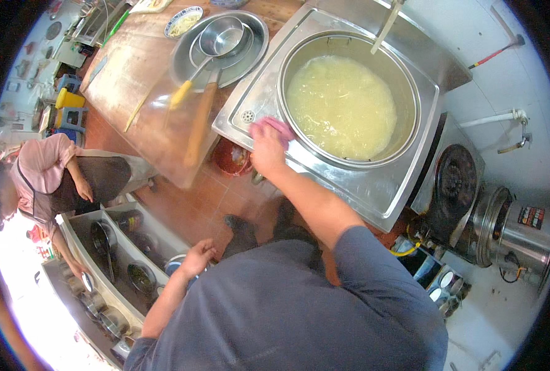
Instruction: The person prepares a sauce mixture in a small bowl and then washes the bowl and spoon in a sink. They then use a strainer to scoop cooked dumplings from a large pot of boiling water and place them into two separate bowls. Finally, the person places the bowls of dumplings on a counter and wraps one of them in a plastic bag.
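Note:
My right hand (pixel 268 147) holds a pink cloth (pixel 275 130) against the stainless steel stove top (pixel 252 103), between a round drain and the rim of a large pot. The pot (pixel 282 99) is sunk in the stove and contains a cloudy yellowish liquid (pixel 342 106). Low at my left side hangs my left hand (pixel 200 257), its fingers loosely bent, with nothing seen in it. On the wooden table (pixel 122 69) a steel basin (pixel 261 35) bears a long-handled saucepan (pixel 221 37). A wooden handle (pixel 200 125) juts from the basin over the table's corner.
A red bucket (pixel 231 160) stands on the floor between table and stove. At the left, a co-worker (pixel 52 171) in an apron reaches over a counter with pots (pixel 140 276). A patterned bowl (pixel 183 22) sits beside the basin. Right of the stove is a blackened burner (pixel 456 174).

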A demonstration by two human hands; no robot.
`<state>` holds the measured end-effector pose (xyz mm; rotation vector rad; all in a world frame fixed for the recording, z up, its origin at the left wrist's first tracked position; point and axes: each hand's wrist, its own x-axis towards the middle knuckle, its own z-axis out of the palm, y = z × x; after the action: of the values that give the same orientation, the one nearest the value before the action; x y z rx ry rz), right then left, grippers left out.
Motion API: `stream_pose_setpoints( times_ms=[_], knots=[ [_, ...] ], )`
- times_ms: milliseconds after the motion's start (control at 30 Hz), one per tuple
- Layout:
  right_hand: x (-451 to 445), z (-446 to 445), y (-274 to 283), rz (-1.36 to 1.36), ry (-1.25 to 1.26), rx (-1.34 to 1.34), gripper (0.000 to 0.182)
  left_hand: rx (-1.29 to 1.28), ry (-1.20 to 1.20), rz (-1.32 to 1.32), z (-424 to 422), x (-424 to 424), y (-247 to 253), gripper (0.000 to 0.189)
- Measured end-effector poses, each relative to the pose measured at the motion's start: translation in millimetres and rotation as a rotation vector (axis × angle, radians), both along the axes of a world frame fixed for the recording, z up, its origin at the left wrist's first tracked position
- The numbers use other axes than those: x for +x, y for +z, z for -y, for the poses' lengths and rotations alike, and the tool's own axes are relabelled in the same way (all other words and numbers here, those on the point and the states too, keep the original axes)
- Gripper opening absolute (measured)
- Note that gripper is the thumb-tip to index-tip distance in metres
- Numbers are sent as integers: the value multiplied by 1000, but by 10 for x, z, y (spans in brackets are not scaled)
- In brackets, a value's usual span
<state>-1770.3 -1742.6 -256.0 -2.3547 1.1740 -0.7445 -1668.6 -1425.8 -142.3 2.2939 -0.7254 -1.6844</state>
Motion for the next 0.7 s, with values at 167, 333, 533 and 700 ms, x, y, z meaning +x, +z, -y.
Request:
stream_pose_setpoints(
  times_ms=[167,333,533,700],
  knots=[
    [585,345,108,-253,132,139,27,-109,128,-27,-297,-34,-106,45],
    [-806,90,52,-74,188,-28,22,-78,5,52,-355,52,-250,42],
    [-3313,-236,391,-544,-79,164,16,-166,-63,85,-239,105,-477,42],
    [-3385,-385,431,-708,-31,2,12,-169,5,86,-304,209,-450,43]
  ],
)
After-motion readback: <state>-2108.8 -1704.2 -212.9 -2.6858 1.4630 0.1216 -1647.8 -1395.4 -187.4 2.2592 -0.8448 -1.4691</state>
